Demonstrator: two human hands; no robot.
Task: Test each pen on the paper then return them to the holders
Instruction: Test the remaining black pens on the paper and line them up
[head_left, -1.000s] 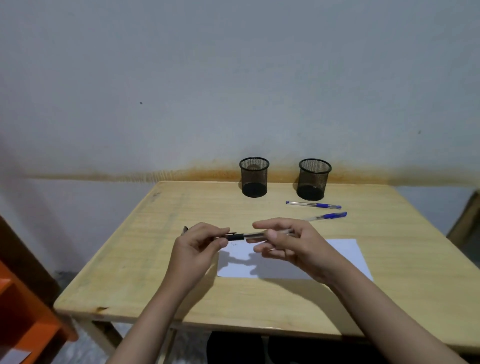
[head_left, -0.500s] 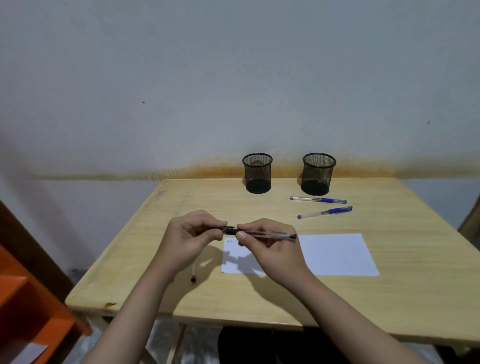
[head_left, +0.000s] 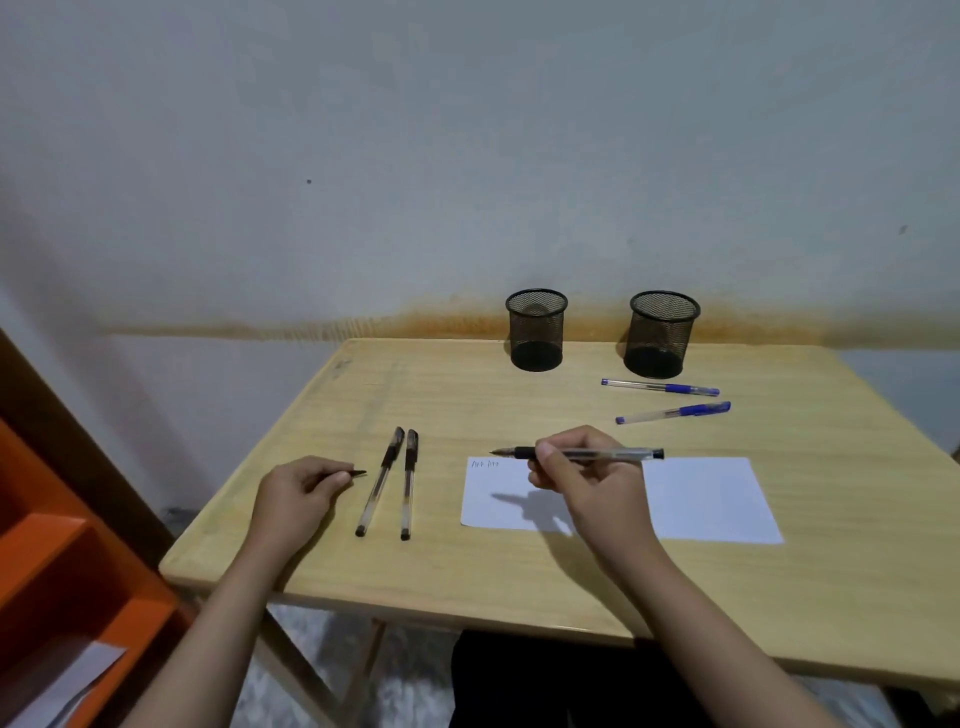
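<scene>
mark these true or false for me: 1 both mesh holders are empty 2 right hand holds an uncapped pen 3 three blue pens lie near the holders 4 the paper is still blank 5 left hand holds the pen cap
1. True. Both mesh holders stand empty at the back of the table.
2. True. The right hand holds the black pen with its tip bare, over the paper.
3. False. Only two blue pens lie there.
4. False. Small writing marks the paper's top left corner.
5. True. The left hand pinches a small black cap, beside two black pens lying on the table.
</scene>
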